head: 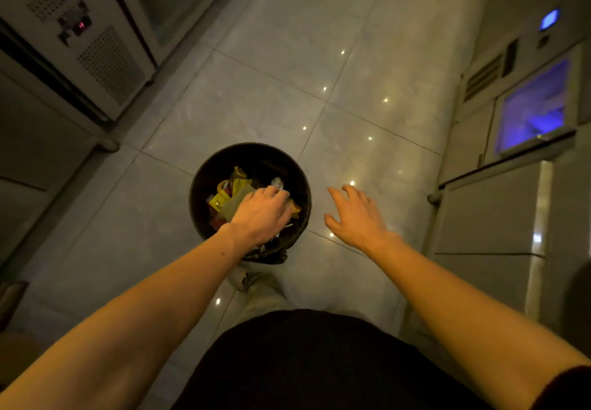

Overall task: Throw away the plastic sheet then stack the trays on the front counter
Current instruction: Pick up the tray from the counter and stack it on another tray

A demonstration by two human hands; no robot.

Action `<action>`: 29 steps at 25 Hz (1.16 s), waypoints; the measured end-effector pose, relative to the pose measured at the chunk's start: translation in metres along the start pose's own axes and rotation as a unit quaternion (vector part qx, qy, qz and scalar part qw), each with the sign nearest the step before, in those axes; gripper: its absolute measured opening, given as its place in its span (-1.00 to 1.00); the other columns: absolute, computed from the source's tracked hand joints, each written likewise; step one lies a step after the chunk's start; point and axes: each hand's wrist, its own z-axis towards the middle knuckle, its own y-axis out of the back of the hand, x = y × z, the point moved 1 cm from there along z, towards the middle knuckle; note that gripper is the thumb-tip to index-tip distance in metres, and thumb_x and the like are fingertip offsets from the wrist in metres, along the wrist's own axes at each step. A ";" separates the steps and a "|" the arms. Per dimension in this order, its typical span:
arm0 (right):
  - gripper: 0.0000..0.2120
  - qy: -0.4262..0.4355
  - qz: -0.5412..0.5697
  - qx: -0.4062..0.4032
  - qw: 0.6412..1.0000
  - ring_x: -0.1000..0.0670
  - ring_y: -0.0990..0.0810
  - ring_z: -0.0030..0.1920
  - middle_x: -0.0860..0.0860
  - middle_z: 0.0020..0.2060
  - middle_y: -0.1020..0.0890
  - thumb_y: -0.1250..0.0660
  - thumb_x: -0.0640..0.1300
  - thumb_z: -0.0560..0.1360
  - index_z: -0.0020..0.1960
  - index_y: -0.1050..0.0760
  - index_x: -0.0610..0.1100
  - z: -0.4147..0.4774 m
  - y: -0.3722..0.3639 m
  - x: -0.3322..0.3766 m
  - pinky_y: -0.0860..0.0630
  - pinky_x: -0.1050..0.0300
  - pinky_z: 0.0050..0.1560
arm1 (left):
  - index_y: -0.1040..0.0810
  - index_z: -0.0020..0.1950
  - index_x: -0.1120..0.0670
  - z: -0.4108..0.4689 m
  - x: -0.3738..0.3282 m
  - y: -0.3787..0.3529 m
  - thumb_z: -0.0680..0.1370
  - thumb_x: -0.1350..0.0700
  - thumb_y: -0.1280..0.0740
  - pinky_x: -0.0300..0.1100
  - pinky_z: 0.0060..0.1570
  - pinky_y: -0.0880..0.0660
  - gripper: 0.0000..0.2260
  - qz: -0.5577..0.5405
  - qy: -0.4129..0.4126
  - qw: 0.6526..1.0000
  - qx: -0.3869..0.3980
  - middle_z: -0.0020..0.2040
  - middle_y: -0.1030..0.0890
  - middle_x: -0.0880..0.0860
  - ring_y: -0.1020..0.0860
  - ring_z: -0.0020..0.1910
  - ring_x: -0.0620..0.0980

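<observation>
One round black bin (198, 186) stands on the pale tiled floor (262, 106), and two bare hands reach out toward it. Left hand (262, 214) is palm down over the bin's mouth, fingers curled onto a pale translucent plastic sheet (235, 203) lying on yellow and red wrappers (224, 194); whether it grips the sheet I cannot tell. Right hand (355, 214) hovers just beside the bin's right rim, fingers spread, holding nothing. Steel cabinets (105, 58) line the left side, another unit with a blue-lit window (534, 106) the right.
</observation>
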 end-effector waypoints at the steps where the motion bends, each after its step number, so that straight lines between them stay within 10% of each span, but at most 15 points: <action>1: -0.40 -0.015 0.007 -0.014 1.000 -0.26 -0.32 0.39 -0.20 0.45 -0.29 -0.18 0.13 0.53 0.51 -0.18 -0.04 -0.014 -0.001 -0.015 -0.31 -0.13 0.35 | -0.45 0.37 0.08 0.002 -0.017 -0.003 0.62 -0.09 -0.12 0.08 0.20 -0.44 -0.60 0.020 -0.017 1.000 0.002 0.26 -0.53 0.13 -0.50 0.24 0.19; 10: -0.40 -0.147 0.106 -0.126 0.975 -0.21 -0.35 0.37 -0.15 0.43 -0.33 -0.16 0.18 0.52 0.50 -0.19 -0.01 -0.155 -0.022 -0.188 -0.32 -0.11 0.31 | -0.43 0.36 0.06 0.027 -0.219 -0.057 0.62 -0.12 -0.09 0.00 0.26 -0.37 -0.59 0.179 -0.202 0.962 0.051 0.32 -0.50 0.10 -0.49 0.27 0.15; 20: -0.37 -0.408 0.169 -0.252 0.861 -0.26 -0.34 0.37 -0.23 0.42 -0.30 -0.24 0.12 0.52 0.51 -0.16 -0.07 -0.352 -0.063 -0.367 -0.36 -0.16 0.28 | -0.42 0.40 0.05 0.063 -0.493 -0.116 0.63 -0.06 -0.12 0.03 0.29 -0.36 -0.62 0.214 -0.444 0.868 0.059 0.34 -0.51 0.10 -0.49 0.31 0.13; 29: -0.37 -0.569 0.249 -0.245 0.745 -0.27 -0.36 0.35 -0.23 0.42 -0.28 -0.21 0.13 0.53 0.50 -0.10 -0.07 -0.400 -0.098 -0.419 -0.43 -0.15 0.27 | -0.39 0.38 0.05 0.108 -0.597 -0.166 0.63 -0.05 -0.11 0.05 0.29 -0.38 -0.63 0.203 -0.548 0.805 0.101 0.35 -0.46 0.08 -0.45 0.33 0.11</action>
